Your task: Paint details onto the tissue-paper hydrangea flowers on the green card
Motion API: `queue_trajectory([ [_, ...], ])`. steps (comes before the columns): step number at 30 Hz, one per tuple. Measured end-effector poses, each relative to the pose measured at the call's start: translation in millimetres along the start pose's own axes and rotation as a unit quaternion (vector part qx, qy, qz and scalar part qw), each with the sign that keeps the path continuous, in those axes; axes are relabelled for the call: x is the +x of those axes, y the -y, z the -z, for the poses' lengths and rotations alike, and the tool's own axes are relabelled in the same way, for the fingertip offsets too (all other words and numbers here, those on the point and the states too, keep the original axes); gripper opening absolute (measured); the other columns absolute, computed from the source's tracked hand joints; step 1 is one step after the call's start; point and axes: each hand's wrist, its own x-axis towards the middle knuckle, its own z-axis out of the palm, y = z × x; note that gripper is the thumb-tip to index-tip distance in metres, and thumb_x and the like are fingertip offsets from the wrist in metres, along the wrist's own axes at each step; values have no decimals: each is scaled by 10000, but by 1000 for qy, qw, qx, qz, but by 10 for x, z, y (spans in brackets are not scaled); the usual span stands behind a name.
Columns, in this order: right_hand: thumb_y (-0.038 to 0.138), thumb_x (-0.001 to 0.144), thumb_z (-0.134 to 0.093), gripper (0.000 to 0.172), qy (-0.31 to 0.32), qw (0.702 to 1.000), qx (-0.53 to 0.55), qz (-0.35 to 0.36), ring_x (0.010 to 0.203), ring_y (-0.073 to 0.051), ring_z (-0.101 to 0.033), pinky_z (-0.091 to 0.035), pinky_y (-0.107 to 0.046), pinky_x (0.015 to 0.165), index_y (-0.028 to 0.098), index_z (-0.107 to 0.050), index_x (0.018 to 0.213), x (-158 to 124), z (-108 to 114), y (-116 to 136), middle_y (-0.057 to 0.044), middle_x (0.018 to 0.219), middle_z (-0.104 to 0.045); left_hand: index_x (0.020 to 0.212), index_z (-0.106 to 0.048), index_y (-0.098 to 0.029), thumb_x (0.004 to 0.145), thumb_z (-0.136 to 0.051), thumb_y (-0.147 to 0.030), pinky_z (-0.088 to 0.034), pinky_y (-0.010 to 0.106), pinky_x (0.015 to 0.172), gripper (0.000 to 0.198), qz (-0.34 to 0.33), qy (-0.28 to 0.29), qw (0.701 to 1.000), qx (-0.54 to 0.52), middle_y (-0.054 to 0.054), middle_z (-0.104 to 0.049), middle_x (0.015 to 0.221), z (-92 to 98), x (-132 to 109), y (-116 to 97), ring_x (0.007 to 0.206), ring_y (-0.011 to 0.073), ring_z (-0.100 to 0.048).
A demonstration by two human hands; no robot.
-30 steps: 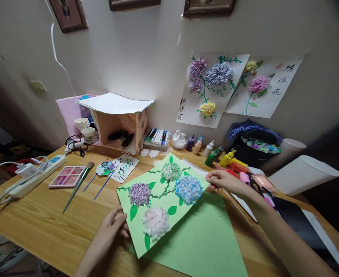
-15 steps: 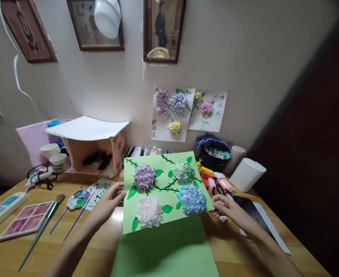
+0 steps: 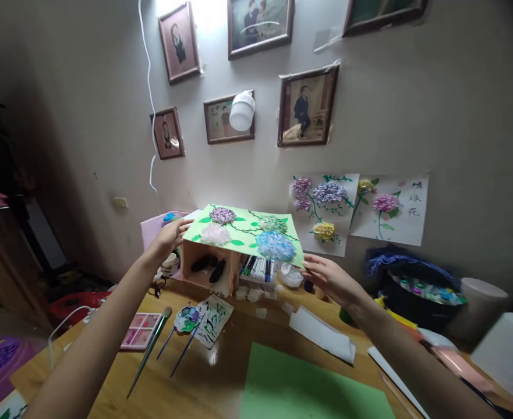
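A light green sheet with raised paper flowers [image 3: 246,230] is held up over the back of the table, tilted nearly flat. Its flowers are purple, green, pale pink and blue, with painted leaves and dark stems. My left hand [image 3: 171,235] pinches the left edge, and my right hand [image 3: 328,278] grips the lower right corner. Underneath the sheet, a cardboard box [image 3: 208,270] with dark objects inside shows partly. On the table in front lies a plain green sheet [image 3: 304,384].
A large brush [image 3: 149,349], a pink palette [image 3: 140,331] and a paint-smeared dish [image 3: 188,319] with thin brushes lie left. Several markers [image 3: 256,269] stand behind. Folded white paper [image 3: 321,334] lies at centre right, near a black bag [image 3: 417,291]. Flower pictures [image 3: 321,215] hang on the wall.
The flower sheet has moved forward, away from me, and tipped flatter, to above the cardboard box. My arms have stretched out with it. The view has swung left and up.
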Motion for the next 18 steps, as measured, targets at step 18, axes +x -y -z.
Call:
queue_trajectory([
  [18, 251, 852, -626, 148, 61, 997, -53, 3, 707, -156, -679, -574, -270, 693, 108, -631, 813, 1231, -1051, -312, -83, 739, -687, 949, -588, -151, 625, -642, -539, -490, 283, 614, 508, 104, -44, 993, 25, 65, -687, 780, 561, -1577, 1674, 683, 188, -658],
])
